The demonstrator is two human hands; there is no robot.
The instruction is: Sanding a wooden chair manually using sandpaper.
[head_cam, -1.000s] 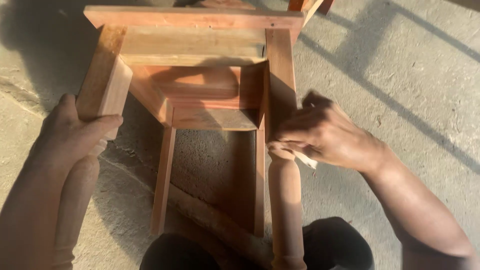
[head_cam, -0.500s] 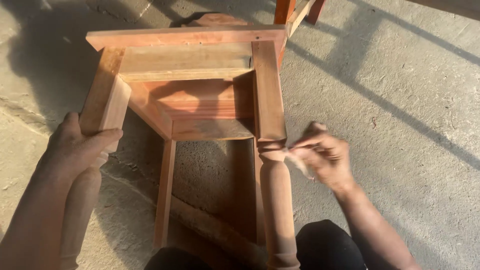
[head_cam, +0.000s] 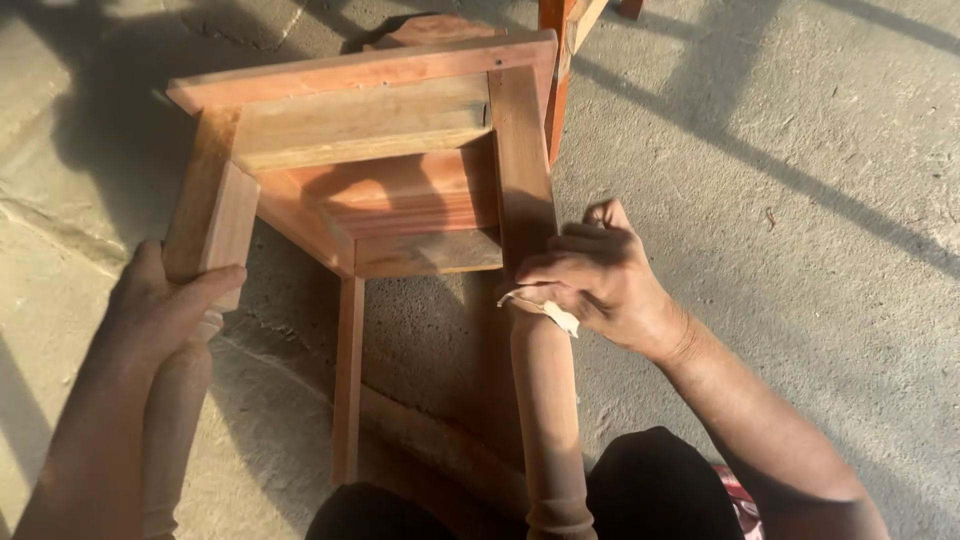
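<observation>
Head view shows me a wooden stool [head_cam: 380,150] lying on its side on the concrete floor [head_cam: 800,200], legs pointing back toward me. My left hand [head_cam: 160,310] has its grip closed around the left turned leg [head_cam: 180,400], just where the square upper part meets the rounded part. My right hand [head_cam: 595,280] presses a small pale scrap of sandpaper [head_cam: 545,310] against the right turned leg [head_cam: 540,400] at the same joint, fingers curled shut on the scrap. Between the two legs a thin rail [head_cam: 347,380] runs toward my dark-clad knees [head_cam: 650,490]. Another reddish wooden piece [head_cam: 558,60] stands just behind the stool
</observation>
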